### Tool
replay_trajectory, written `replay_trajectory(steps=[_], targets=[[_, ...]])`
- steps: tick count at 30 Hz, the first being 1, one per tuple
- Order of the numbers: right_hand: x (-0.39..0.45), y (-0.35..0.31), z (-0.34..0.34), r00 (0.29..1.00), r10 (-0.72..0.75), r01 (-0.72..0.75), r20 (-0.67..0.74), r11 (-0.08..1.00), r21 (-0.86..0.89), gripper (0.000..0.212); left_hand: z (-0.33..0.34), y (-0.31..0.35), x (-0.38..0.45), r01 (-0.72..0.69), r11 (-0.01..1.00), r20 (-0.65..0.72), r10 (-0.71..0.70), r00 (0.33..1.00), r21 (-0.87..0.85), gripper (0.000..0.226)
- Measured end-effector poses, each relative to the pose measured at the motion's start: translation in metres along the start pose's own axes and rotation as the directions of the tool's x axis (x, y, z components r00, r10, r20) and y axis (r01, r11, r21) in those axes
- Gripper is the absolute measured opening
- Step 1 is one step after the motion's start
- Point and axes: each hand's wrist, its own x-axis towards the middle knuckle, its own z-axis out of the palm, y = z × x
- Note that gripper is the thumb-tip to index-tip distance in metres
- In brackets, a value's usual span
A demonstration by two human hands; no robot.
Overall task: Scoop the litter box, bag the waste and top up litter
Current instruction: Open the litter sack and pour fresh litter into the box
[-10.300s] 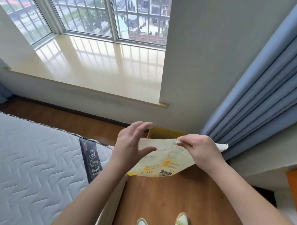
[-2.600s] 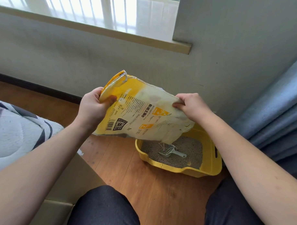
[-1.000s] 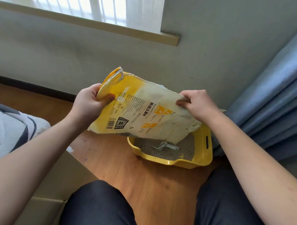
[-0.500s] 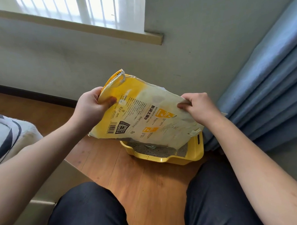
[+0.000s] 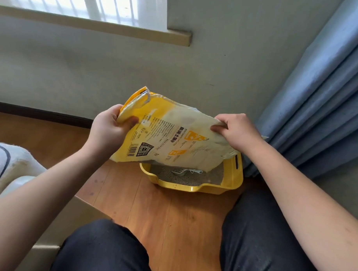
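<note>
Litter box half hidden behind litter bag; fingers of both hands pinch the bag; scoop barely visible.

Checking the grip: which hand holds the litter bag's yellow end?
The left hand; it grips the litter bag at its yellow end, the right hand the pale end.

A blue curtain hangs in folds at the right. A grey wall stands far, with a sill above and a dark skirting below. A mattress lies left on the wooden floor.
</note>
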Motion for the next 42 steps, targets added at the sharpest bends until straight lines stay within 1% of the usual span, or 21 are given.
replay_trajectory(steps=[8,16,24,31,37,42], targets=[[-0.003,0.01,-0.004,1.0,0.026,-0.026,-0.016,1.0,0.012,0.015,0.011,-0.001,-0.001,0.026,0.999,0.011,-0.026,1.0,-0.032,0.011],[-0.01,0.014,0.002,1.0,0.02,-0.02,-0.003,0.997,0.078,0.013,0.012,-0.001,-0.003,0.005,1.0,0.019,-0.005,1.0,-0.011,0.011],[-0.016,0.02,0.0,0.999,0.034,-0.034,0.002,0.995,0.092,0.016,0.02,-0.002,-0.011,0.011,1.0,0.016,-0.01,1.0,-0.006,0.013],[-0.021,0.034,-0.012,0.997,0.074,-0.075,0.009,0.995,0.061,0.015,0.043,0.011,-0.011,-0.005,1.0,-0.002,0.005,1.0,0.001,0.007],[-0.023,0.044,-0.017,0.996,0.088,-0.088,0.003,0.993,0.08,0.016,0.053,0.016,-0.01,-0.009,1.0,0.01,0.009,1.0,-0.005,0.008],[-0.027,0.05,-0.016,0.996,0.093,-0.092,-0.005,0.995,0.045,0.012,0.059,0.016,-0.009,-0.007,1.0,0.018,0.007,1.0,-0.001,0.009]])
